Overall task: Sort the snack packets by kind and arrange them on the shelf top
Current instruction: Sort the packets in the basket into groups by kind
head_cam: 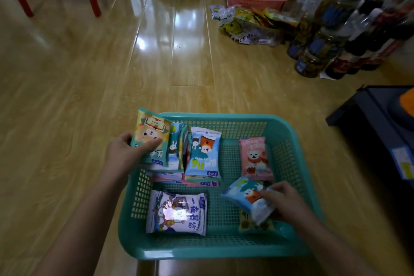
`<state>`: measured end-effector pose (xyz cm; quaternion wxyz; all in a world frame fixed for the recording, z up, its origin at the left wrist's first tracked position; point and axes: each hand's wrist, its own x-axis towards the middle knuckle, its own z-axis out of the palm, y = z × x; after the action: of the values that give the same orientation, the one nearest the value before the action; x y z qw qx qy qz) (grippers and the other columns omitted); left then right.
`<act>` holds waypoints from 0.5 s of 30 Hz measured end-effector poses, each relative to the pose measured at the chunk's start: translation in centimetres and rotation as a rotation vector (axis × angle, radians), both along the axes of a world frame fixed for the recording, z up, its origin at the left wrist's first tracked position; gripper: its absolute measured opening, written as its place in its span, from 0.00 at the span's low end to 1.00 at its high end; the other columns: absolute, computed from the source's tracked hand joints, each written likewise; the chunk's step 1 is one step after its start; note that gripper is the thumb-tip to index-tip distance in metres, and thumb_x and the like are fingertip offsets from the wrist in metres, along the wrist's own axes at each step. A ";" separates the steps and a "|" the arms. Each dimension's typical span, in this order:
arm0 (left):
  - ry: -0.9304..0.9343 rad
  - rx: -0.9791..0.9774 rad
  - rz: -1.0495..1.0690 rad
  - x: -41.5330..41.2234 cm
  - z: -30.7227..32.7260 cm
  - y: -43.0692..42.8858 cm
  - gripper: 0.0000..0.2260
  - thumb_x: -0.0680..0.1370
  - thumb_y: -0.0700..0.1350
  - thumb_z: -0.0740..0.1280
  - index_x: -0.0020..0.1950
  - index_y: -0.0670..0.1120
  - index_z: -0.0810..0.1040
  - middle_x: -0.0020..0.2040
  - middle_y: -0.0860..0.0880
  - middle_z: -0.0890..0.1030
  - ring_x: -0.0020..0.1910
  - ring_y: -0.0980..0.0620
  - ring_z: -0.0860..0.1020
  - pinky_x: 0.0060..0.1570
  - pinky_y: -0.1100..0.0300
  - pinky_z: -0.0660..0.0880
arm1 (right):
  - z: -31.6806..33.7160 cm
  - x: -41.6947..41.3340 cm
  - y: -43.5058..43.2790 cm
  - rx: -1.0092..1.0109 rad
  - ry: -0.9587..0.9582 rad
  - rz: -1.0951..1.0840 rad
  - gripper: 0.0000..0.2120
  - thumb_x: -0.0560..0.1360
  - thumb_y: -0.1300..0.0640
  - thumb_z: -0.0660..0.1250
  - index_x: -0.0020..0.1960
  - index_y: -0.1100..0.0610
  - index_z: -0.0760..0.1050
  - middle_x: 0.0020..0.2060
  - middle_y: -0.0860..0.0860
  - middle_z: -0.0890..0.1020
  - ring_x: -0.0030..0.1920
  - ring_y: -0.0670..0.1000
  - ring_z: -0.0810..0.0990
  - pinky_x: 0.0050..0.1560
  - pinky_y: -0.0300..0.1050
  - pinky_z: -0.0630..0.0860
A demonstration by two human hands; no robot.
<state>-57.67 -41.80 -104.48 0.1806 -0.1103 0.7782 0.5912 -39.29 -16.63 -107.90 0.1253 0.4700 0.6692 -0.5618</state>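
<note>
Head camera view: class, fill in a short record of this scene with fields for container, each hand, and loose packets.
container: teal mesh basket on a wooden floor
left hand: grips the teal-and-yellow bear packet at the basket's left rim
right hand: holds the light blue packet over the basket's right side
loose packets: pink bear packet; white-and-purple packet; more standing in a row

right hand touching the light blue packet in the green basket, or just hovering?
Touching. The head view shows the right hand with fingers closed over the lower end of the light blue packet, lifted at a tilt inside the green basket.
</note>
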 end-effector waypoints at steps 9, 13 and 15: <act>-0.019 0.126 -0.010 1.8 1.1 -0.9 0.11 0.69 0.43 0.73 0.48 0.43 0.76 0.44 0.43 0.83 0.33 0.52 0.83 0.34 0.60 0.77 | -1.9 0.4 -4.1 0.090 -0.141 0.567 0.11 0.76 0.57 0.64 0.58 0.54 0.67 0.51 0.54 0.78 0.45 0.49 0.77 0.42 0.40 0.73; -0.078 0.195 -0.029 2.7 1.4 -1.0 0.17 0.69 0.45 0.72 0.55 0.41 0.75 0.46 0.42 0.84 0.35 0.50 0.84 0.34 0.59 0.78 | -2.2 0.0 -5.1 0.440 -0.184 0.822 0.08 0.78 0.49 0.58 0.51 0.54 0.68 0.43 0.52 0.75 0.47 0.52 0.76 0.40 0.43 0.69; -0.094 0.237 -0.036 3.1 1.5 -1.0 0.16 0.71 0.43 0.71 0.55 0.41 0.75 0.45 0.43 0.84 0.35 0.51 0.83 0.33 0.59 0.78 | -2.2 -0.2 -5.7 0.590 -0.189 0.907 0.08 0.78 0.49 0.58 0.47 0.53 0.65 0.38 0.51 0.70 0.46 0.54 0.75 0.38 0.45 0.66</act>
<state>-54.61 -42.78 -102.98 0.2391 -0.1017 0.6955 0.6699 -39.50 -22.29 -110.09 0.2771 0.1982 0.9197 -0.1953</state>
